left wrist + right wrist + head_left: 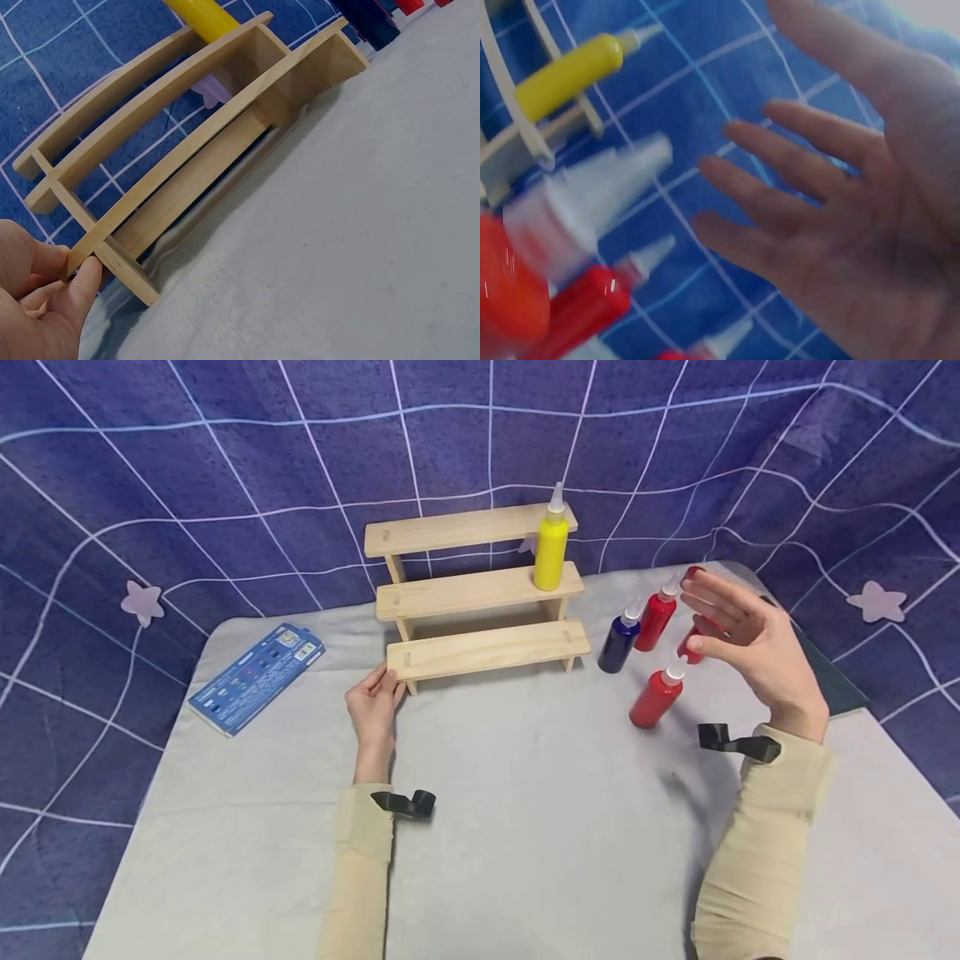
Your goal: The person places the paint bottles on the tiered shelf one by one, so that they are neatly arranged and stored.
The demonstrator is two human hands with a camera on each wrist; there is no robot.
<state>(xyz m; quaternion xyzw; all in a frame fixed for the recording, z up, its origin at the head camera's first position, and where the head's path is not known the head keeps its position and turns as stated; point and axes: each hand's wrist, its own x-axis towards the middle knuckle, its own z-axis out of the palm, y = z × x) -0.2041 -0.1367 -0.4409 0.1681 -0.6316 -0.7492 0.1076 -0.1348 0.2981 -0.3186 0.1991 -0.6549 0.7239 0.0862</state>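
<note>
A three-tier wooden display rack point(487, 648) stands at the back of the table. My left hand point(372, 706) pinches the left end of its lowest board, thumb and fingers at the corner point(45, 292). On the right end of the middle board a yellow squeeze bottle point(551, 552) stands upright. My right hand point(761, 643) is raised over the right side, fingers spread and nothing in it. Beside and below it are a dark blue bottle point(618, 643) and several red bottles point(656, 697) with white nozzles; the hand partly hides some of the red ones.
A blue printed box point(257, 678) lies on the white-covered table point(525, 827) to the left. A dark green flat item point(828, 681) lies at the right edge, behind my right hand. A blue curtain point(300, 460) with white grid lines hangs behind the table.
</note>
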